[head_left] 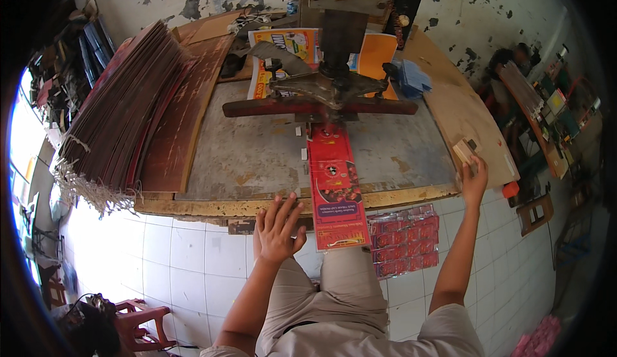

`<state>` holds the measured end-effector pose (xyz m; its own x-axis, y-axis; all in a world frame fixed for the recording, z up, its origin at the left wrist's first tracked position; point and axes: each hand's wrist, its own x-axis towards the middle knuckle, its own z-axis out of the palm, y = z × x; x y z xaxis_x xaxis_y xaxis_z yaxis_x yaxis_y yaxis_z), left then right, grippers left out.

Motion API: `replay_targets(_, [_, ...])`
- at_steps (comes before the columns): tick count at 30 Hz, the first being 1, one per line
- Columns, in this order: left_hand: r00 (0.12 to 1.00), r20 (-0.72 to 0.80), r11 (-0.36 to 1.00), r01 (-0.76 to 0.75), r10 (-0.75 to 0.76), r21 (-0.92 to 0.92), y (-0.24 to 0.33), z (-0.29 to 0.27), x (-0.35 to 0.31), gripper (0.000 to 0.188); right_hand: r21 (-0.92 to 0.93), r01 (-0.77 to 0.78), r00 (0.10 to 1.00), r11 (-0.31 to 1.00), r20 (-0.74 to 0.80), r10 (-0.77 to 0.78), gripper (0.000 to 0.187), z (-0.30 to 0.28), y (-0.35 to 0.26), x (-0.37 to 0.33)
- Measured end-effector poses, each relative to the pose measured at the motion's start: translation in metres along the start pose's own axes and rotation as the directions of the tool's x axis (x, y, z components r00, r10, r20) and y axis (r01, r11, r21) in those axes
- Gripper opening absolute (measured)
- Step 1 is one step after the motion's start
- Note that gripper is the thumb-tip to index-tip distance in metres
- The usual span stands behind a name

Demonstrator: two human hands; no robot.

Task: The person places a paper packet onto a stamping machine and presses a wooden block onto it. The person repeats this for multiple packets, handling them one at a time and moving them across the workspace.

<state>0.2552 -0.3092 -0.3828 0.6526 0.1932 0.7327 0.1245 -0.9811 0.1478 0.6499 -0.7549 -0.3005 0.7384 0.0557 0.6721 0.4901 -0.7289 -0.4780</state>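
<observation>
A long red printed sheet (332, 164) with purple parts lies under the press. Its near end hangs over the table's front edge above my lap. My left hand (281, 228) is at that edge, left of the sheet and apart from it, fingers spread and nothing in them. On the table's right side my right hand (473, 178) has its fingers closed at the near end of a small wooden block (463, 151) with a dark piece on it. The press (334, 87) has a dark metal head with a wide reddish bar across the sheet's far end.
A tall stack of dark reddish boards (122, 106) with frayed strings leans on the left. Colourful printed sheets (286, 45) and a blue stack (413, 79) lie behind the press. Packs of red printed pieces (405, 241) are below the table edge. A red stool (144, 323) stands lower left.
</observation>
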Motion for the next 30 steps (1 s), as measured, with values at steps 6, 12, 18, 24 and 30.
replay_targets(6, [1.0,-0.008,1.0,0.027,-0.027,-0.001,-0.002,-0.001,-0.006,0.052,0.113,0.196,0.977,0.974,0.065,-0.204,0.032,0.034,-0.136,-0.089])
replay_targets(12, [0.999,-0.01,0.999,0.035,-0.035,-0.029,-0.001,0.0,-0.005,0.052,0.129,0.392,0.916,0.911,0.034,-0.4,0.047,0.074,-0.2,-0.173])
replay_targets(18, [0.999,-0.029,0.999,0.033,-0.034,-0.016,-0.001,0.003,-0.005,0.053,0.141,0.336,0.942,0.931,-0.066,-0.33,0.051,0.095,-0.195,-0.186])
replay_targets(24, [0.999,-0.031,0.999,0.042,-0.042,-0.026,0.0,0.004,-0.005,0.053,0.171,0.32,0.947,0.932,-0.028,-0.32,0.05,0.089,-0.198,-0.184])
replay_targets(30, [0.999,-0.025,0.999,0.031,-0.031,-0.014,0.0,0.001,-0.004,0.053,0.316,0.281,0.944,0.906,0.078,-0.319,0.054,0.06,-0.213,-0.186])
